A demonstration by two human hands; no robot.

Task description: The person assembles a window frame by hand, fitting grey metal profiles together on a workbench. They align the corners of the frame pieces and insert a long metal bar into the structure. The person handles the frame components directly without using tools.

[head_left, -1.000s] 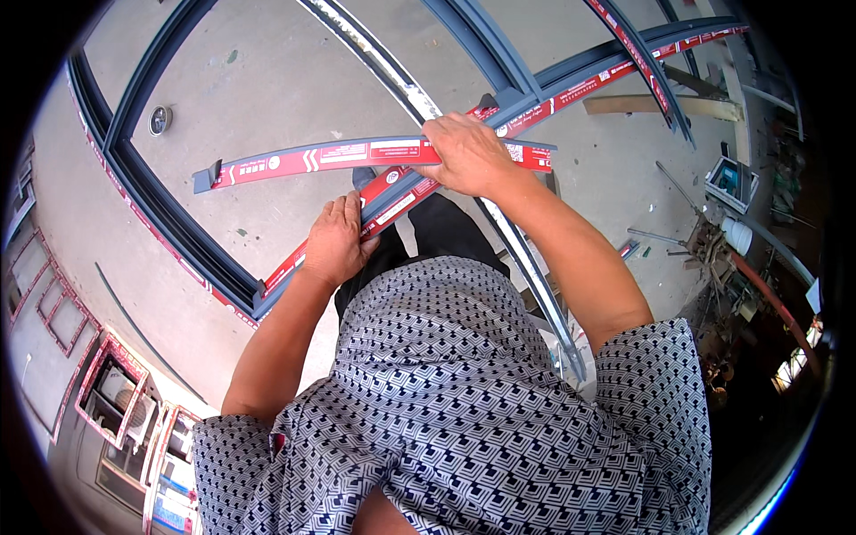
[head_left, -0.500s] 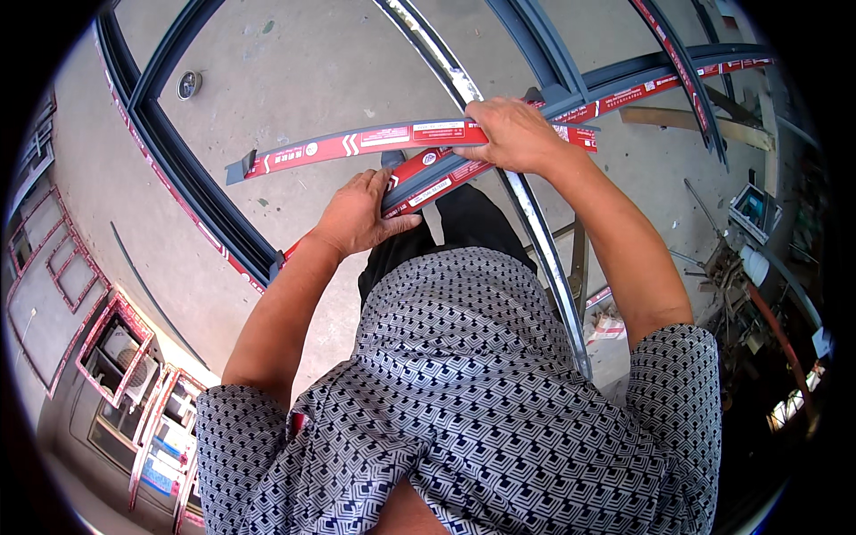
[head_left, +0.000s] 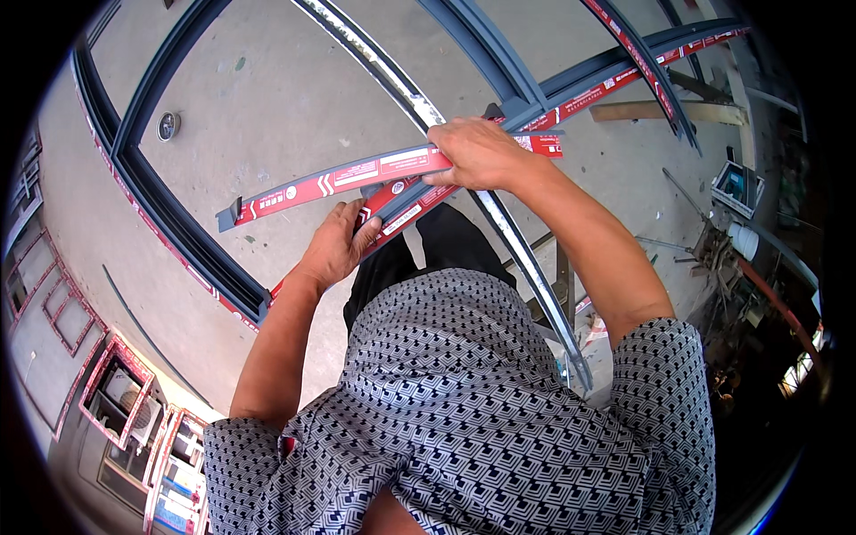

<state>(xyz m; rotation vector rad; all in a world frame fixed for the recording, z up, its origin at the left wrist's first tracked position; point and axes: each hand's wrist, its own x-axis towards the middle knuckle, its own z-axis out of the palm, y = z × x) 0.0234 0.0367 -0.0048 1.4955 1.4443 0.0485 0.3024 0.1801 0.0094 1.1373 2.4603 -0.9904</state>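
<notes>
While your right hand (head_left: 477, 153) grips the red-taped strip (head_left: 357, 176) and your left hand (head_left: 337, 248) clasps the lower profile (head_left: 406, 207), both pieces seem unjoined; fitting remains.

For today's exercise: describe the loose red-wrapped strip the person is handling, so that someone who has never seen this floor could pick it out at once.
Start at the big dark grey frame lying flat on the concrete floor. Above its lower corner, the right hand grips a short red-wrapped strip, and the left hand rests just beneath it. Unlike the frame's red-taped bars, it is lifted free, with a bare grey end sticking out at the left.
</notes>
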